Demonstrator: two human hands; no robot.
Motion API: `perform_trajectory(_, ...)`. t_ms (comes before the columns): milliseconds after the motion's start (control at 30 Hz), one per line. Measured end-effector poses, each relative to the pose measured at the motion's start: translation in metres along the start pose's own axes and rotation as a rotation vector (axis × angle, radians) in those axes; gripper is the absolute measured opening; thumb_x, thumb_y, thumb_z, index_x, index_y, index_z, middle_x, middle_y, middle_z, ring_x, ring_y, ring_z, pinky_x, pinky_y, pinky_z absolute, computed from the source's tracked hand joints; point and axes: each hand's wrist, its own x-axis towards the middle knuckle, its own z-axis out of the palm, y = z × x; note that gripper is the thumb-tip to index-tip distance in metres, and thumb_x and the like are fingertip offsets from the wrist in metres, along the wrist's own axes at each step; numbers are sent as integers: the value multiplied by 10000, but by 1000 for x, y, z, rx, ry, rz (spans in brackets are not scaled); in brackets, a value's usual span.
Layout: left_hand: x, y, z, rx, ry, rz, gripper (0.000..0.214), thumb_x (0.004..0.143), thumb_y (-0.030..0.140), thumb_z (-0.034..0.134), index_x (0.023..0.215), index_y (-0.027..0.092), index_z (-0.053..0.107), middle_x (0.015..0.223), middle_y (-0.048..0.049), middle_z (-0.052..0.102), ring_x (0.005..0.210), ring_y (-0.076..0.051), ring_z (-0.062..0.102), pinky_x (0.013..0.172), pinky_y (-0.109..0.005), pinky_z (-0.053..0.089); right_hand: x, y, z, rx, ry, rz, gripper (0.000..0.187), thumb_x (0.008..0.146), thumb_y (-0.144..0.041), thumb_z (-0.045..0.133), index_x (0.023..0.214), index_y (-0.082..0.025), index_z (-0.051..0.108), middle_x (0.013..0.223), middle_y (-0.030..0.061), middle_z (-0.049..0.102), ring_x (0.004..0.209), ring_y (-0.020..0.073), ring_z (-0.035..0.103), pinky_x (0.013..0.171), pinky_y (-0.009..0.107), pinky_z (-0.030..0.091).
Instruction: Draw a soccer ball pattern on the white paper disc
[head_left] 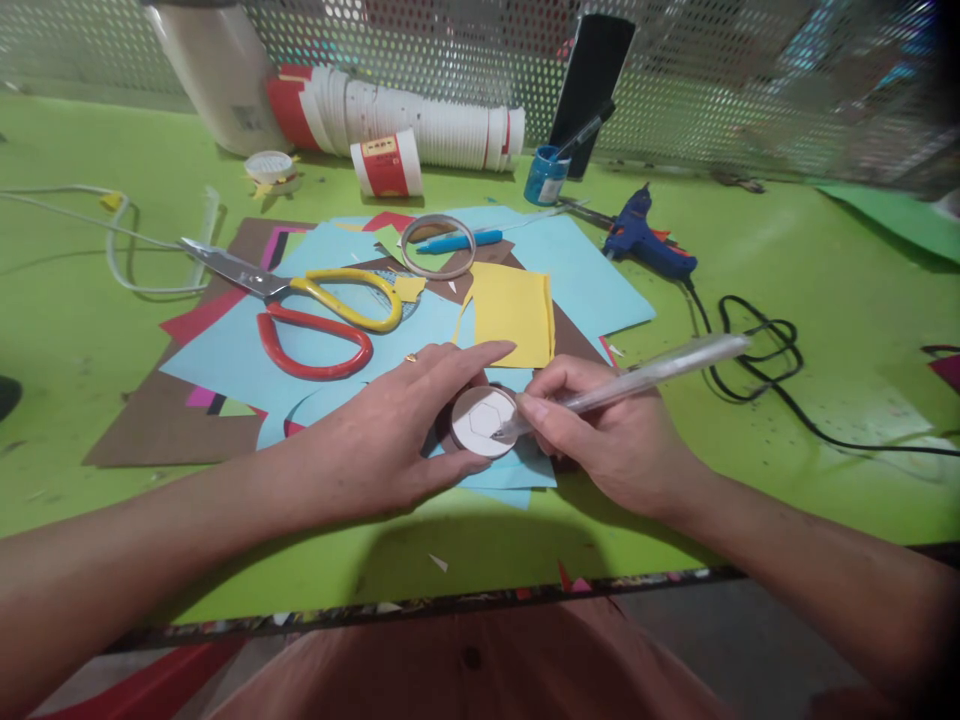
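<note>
A small white disc (474,430), which looks like a cut-off paper cup bottom, lies on light blue paper near the front of the table. Pencil-thin lines on its face form a hexagon. My left hand (409,420) holds the disc from the left, thumb at its lower edge and fingers along the top. In my right hand (592,430) is a clear pen (660,362), pinched and tilted, its tip on the lower right of the disc. Just beyond my hands lie yellow paper (517,315) and scissors (330,372) with one red and one yellow handle.
Behind are a tape ring (406,262), a blue marker (480,241), a red-and-white paper cup (388,165), and stacked cups (427,120). A blue paint jar (546,178) stands by a phone (596,75). At right, a glue gun (649,240) trails its black cord (795,410).
</note>
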Motion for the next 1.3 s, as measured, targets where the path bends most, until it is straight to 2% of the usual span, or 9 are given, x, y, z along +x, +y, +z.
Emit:
perform_trajectory(400, 1, -2, 1, -9, 3, 13, 686, 898, 310, 633, 1487, 215, 294, 1304, -108, 564, 1178, -247, 544, 964, -374, 471, 0, 0, 1, -26, -16, 13, 139, 871, -190, 601, 733, -191, 587, 586, -62, 523, 505, 82, 442, 460, 233, 360)
perform_trajectory(800, 1, -2, 1, -23, 4, 20, 675, 893, 311, 631, 1474, 246, 295, 1274, -100, 576, 1138, -252, 554, 933, -394, 479, 0, 1, 1, -10, 9, 17, 148, 883, -196, 603, 736, -199, 587, 551, -69, 508, 478, 76, 436, 436, 225, 363)
perform_trajectory(1033, 1, -2, 1, -24, 0, 10, 679, 893, 311, 634, 1478, 207, 305, 1263, -103, 575, 1133, -246, 553, 934, -379, 474, -1, 0, 1, -38, -1, -2, 157, 876, -183, 603, 720, -196, 584, 567, -63, 522, 493, 75, 446, 446, 223, 367)
perform_trajectory(1300, 0, -2, 0, -13, 2, 3, 669, 890, 319, 633, 1471, 239, 311, 1240, -87, 587, 1095, -240, 572, 906, -364, 481, 0, 0, 1, -49, -2, 7, 149, 867, -183, 603, 719, -199, 587, 572, -61, 524, 494, 80, 444, 450, 228, 361)
